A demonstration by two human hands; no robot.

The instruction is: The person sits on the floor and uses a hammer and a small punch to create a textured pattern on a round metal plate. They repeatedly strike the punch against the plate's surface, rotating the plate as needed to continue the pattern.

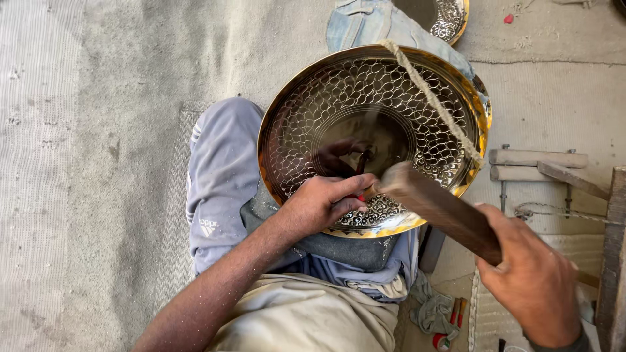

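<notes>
With the engraved brass tray (391,117) propped on the lap and held by a rope (433,98), chasing looks under way: the left hand (323,202) pinches a small chisel (363,166) against the tray's lower centre while the right hand (535,283) grips a wooden mallet (440,208) just right of it, so the next blow needs a square hit on the chisel head.

Gold tray (306,124) w/ scale-pattern engraving (brown wooden mallet (443,212)).

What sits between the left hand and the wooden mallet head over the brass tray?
In the head view, a small metal punch pokes out of the left hand, its butt just short of the blurred wooden mallet over the brass tray.
</notes>
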